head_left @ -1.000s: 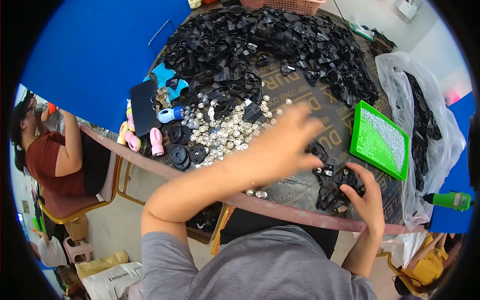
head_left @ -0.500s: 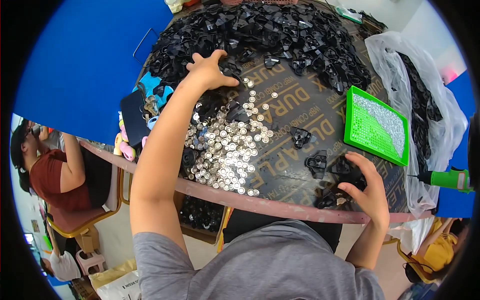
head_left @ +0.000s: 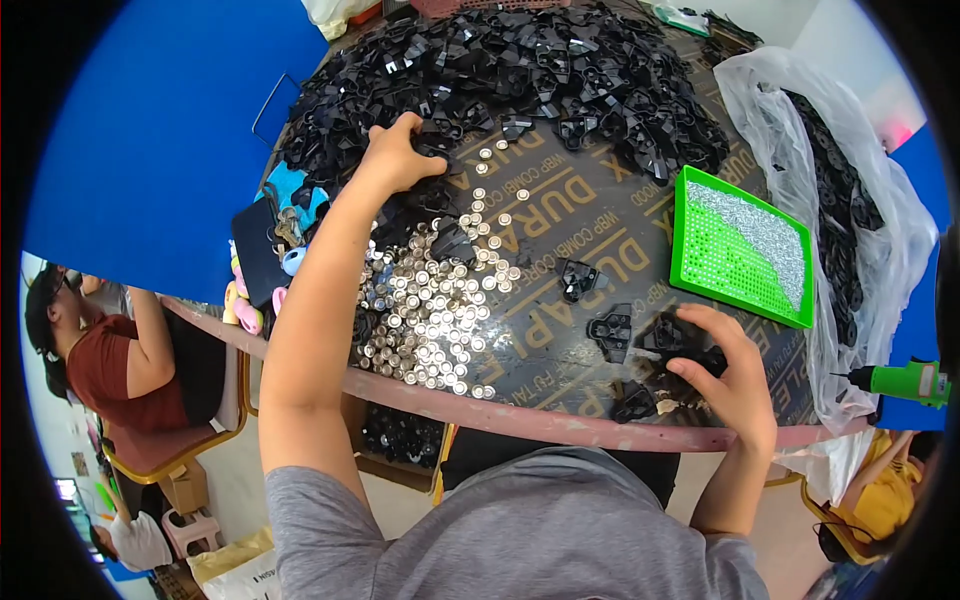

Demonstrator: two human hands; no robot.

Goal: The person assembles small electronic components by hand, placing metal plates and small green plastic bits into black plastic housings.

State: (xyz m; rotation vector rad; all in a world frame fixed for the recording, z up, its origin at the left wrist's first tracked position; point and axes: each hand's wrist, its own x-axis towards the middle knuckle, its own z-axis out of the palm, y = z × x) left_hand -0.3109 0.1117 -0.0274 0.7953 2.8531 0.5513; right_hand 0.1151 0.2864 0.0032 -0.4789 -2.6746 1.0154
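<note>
My left hand [head_left: 398, 160] reaches over the near left edge of a large heap of black plastic parts [head_left: 500, 60]. Its thumb and fingers are curved but apart, with black parts under and between them; none looks firmly held. Close to the table's front edge, my right hand [head_left: 735, 375] is open, thumb and forefinger spread beside a few black plastic parts [head_left: 660, 335]. Two more lie left of it, a black part [head_left: 610, 332] and another black part [head_left: 578, 280]. Many small round silver metal pieces [head_left: 440, 310] are spread between my arms.
A green tray [head_left: 678, 235] of small silver bits stands right. Beyond it are a clear plastic bag [head_left: 765, 75] of black parts and a green power screwdriver [head_left: 905, 382]. A dark pouch [head_left: 258, 250] and keys lie left. A person [head_left: 105, 370] sits at far left.
My left hand has drawn slightly left, its fingers more curled. The right hand keeps nearly the same pose. The whole view has shifted a little.
</note>
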